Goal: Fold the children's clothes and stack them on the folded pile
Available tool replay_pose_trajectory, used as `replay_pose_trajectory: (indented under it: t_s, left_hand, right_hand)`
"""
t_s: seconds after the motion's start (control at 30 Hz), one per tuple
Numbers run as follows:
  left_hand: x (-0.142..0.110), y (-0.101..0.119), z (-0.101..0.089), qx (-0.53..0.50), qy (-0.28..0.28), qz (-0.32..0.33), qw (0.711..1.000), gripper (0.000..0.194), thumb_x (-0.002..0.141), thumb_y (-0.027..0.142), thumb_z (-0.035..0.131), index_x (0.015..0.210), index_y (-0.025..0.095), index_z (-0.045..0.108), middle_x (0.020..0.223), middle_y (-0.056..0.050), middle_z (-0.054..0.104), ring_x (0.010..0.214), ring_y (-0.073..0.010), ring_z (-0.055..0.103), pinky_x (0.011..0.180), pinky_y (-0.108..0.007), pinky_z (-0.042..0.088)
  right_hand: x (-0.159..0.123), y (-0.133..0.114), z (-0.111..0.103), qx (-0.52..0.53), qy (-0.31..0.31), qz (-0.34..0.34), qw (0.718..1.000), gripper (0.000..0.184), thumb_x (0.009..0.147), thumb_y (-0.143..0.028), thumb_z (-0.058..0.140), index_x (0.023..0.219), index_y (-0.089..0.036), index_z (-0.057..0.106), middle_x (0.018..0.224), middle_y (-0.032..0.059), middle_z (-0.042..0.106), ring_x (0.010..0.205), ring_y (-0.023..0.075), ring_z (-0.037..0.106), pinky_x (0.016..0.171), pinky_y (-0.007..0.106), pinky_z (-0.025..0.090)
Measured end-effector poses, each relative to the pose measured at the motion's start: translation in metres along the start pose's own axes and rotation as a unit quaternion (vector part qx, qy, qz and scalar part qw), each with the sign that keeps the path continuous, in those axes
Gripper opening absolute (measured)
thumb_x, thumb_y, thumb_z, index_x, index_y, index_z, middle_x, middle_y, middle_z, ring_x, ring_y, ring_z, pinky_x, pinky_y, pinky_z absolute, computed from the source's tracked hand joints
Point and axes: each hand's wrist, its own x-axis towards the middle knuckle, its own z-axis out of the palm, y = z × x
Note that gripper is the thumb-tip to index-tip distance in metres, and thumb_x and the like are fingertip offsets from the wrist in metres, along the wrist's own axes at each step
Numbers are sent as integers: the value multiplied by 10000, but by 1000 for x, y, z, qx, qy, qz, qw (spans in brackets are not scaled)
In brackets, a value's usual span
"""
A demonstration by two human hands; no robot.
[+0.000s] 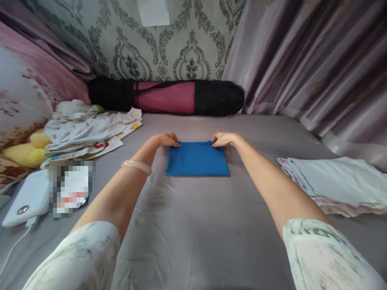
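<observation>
A folded blue cloth (197, 160) lies flat on the grey bed sheet (196, 225) ahead of me. My left hand (168, 139) pinches its far left corner, fingers closed on the fabric. My right hand (223, 139) pinches the far right corner the same way. Both arms reach forward over the sheet; a pale bangle (136, 166) sits on my left wrist.
A rolled pink mat in a black bag (169, 96) lies along the wall. A heap of white clothes (87, 129) sits at left, folded pale cloths (335, 183) at right. A white power bank (28, 197) with cable rests at near left. Curtains hang on the right.
</observation>
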Motion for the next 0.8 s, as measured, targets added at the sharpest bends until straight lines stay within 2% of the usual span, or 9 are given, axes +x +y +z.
replay_pose_trajectory:
  t_s: [0.07, 0.17, 0.33, 0.5, 0.57, 0.7, 0.8]
  left_hand:
    - [-4, 0, 2, -14, 22, 1, 1000, 464, 618, 430, 637, 1000, 167, 667, 1010, -77, 698, 940, -224, 610, 755, -255, 445]
    - [-12, 0, 3, -36, 57, 31, 997, 429, 612, 397, 653, 984, 182, 660, 933, -53, 700, 870, -204, 618, 721, -262, 453]
    - [-34, 6, -10, -74, 88, 89, 989, 464, 633, 404, 671, 1049, 202, 678, 901, -52, 720, 806, -197, 641, 704, -282, 479]
    - [-71, 24, -31, -74, 41, 151, 985, 349, 687, 442, 655, 945, 224, 736, 939, -37, 743, 894, -205, 655, 800, -290, 481]
    - [-85, 34, -37, -64, 47, 155, 985, 309, 707, 436, 641, 904, 220, 740, 936, -32, 744, 912, -206, 654, 815, -297, 483]
    - [-96, 50, -45, -48, 126, 175, 975, 304, 735, 396, 622, 930, 188, 727, 953, -48, 733, 926, -213, 648, 818, -316, 494]
    - [-95, 55, -47, -43, 235, 203, 949, 317, 737, 335, 620, 990, 165, 707, 995, -60, 720, 927, -216, 644, 838, -324, 492]
  right_hand:
    - [-6, 0, 1, 8, 14, -9, 1000, 231, 767, -219, 673, 996, -195, 673, 1000, 39, 703, 911, 196, 651, 721, 239, 481]
    - [-22, -1, 2, 32, 68, -34, 997, 289, 781, -208, 666, 1069, -192, 645, 1071, 52, 689, 960, 188, 634, 775, 231, 477]
    - [-53, 0, -7, 97, 97, -80, 987, 304, 823, -215, 634, 1124, -171, 626, 1047, 63, 704, 931, 180, 648, 790, 246, 495]
    - [-80, -1, -25, 171, 111, -125, 971, 375, 794, -211, 680, 1166, -171, 653, 1092, 77, 715, 998, 196, 653, 865, 294, 508]
    - [-90, -3, -33, 190, 111, -151, 964, 368, 781, -206, 683, 1148, -180, 681, 1112, 66, 714, 1033, 201, 647, 913, 311, 498]
    - [-106, -9, -48, 187, 113, -180, 959, 309, 788, -174, 650, 1089, -190, 718, 1075, 41, 730, 994, 191, 663, 929, 322, 496]
    - [-110, -14, -54, 150, 190, -183, 953, 332, 790, -136, 630, 1112, -177, 702, 1117, 43, 715, 996, 187, 657, 909, 315, 499]
